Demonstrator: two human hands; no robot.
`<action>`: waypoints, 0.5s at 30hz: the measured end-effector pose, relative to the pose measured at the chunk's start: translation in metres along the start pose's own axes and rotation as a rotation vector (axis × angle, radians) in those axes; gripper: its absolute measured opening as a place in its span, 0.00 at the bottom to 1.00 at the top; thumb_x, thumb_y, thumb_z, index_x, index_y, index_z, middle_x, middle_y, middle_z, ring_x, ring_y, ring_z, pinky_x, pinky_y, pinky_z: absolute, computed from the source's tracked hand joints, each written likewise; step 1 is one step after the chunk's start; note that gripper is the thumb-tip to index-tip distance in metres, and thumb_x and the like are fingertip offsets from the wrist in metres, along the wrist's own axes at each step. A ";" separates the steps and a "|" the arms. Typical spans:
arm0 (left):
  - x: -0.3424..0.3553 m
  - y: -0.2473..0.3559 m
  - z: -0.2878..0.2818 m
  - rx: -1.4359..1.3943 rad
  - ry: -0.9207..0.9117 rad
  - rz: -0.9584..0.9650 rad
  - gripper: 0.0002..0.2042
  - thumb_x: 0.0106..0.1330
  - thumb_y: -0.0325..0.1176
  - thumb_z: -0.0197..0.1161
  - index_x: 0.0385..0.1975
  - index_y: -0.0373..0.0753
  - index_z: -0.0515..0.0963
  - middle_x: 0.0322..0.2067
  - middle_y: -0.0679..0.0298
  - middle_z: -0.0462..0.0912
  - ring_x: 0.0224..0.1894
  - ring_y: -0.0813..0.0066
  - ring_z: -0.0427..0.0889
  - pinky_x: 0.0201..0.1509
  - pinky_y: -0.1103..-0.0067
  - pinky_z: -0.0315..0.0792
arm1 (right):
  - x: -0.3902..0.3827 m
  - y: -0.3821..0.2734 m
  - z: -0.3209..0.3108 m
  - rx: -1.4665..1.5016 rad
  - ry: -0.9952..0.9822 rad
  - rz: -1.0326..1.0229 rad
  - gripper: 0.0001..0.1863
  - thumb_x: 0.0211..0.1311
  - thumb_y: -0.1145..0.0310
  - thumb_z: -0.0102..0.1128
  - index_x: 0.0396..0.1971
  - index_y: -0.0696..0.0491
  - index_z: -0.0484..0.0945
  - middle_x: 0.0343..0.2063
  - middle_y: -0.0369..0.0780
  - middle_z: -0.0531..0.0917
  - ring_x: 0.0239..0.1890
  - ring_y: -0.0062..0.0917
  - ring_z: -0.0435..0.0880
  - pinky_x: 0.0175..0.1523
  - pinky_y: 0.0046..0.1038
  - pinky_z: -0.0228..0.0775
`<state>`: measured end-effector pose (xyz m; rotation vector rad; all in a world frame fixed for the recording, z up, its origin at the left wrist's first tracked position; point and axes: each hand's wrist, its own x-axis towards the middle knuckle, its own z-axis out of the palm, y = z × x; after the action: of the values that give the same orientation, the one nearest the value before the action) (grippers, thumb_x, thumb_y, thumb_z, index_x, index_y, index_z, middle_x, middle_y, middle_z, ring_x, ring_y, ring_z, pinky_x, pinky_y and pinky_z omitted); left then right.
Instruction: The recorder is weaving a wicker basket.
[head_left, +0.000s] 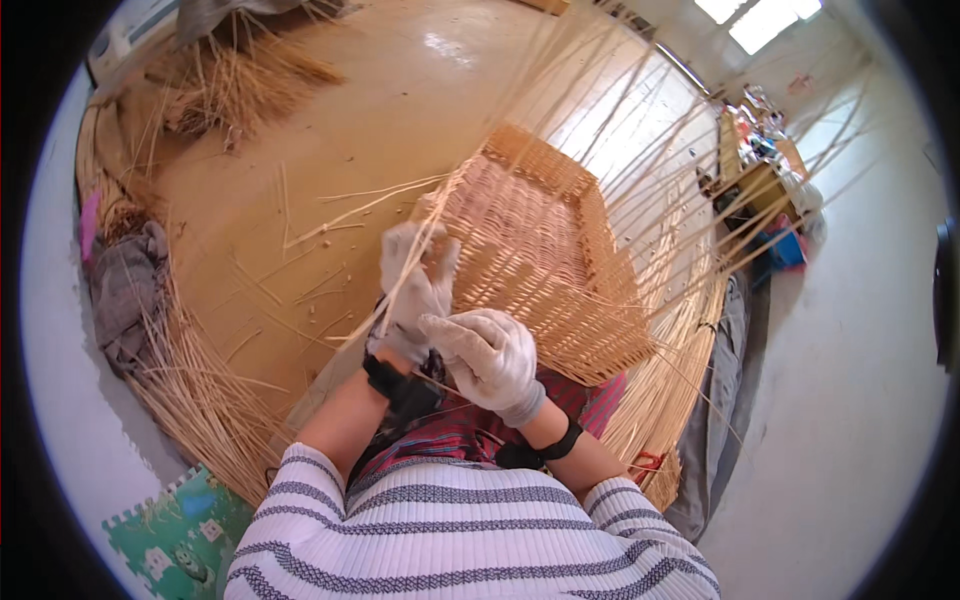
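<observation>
A rectangular wicker basket (560, 295), woven from tan strands, lies tilted in front of me over my lap, and long loose strands fan out from its far right side. My left hand (415, 285), in a pale work glove, is at its left corner, slightly blurred. A pair of wicker strands (408, 268) runs across this hand, between thumb and fingers, and on up along the basket's edge. Just right of it, my gloved right hand (487, 362) is closed in a pinch in front of the near basket wall. Whatever lies between its fingertips is too small to make out.
Bundled strands lie at the right (665, 370) and at the left (215, 385), next to a grey cloth (130, 290). Cut scraps (320, 235) litter the floor. Another strand pile (240, 85) is far left; a cluttered table (765, 190) stands far right. A green foam mat (180, 535) lies near left.
</observation>
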<state>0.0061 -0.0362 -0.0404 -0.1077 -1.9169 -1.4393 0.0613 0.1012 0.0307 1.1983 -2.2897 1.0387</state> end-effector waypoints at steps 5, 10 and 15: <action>0.048 -0.027 -0.019 0.022 0.031 0.155 0.16 0.56 0.15 0.72 0.44 0.33 0.82 0.42 0.59 0.82 0.46 0.72 0.83 0.47 0.77 0.82 | 0.018 -0.016 0.025 0.109 -0.057 0.070 0.13 0.57 0.72 0.69 0.44 0.49 0.87 0.33 0.36 0.87 0.35 0.34 0.87 0.38 0.32 0.79; 0.059 -0.047 -0.036 -0.461 0.091 0.048 0.06 0.67 0.16 0.61 0.39 0.31 0.82 0.43 0.58 0.81 0.45 0.70 0.83 0.48 0.77 0.81 | 0.034 -0.016 0.027 0.274 -0.141 0.132 0.09 0.63 0.70 0.67 0.43 0.49 0.86 0.32 0.39 0.86 0.34 0.38 0.87 0.38 0.36 0.79; 0.052 -0.058 -0.039 -0.873 0.180 -0.272 0.08 0.69 0.17 0.59 0.44 0.32 0.79 0.41 0.60 0.80 0.45 0.71 0.81 0.52 0.76 0.78 | 0.049 -0.017 0.047 0.235 -0.155 0.088 0.08 0.64 0.70 0.66 0.43 0.50 0.85 0.30 0.41 0.85 0.33 0.39 0.86 0.37 0.37 0.79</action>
<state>-0.0397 -0.1094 -0.0520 -0.1161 -1.0734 -2.2959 0.0479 0.0329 0.0358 1.3184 -2.4088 1.3204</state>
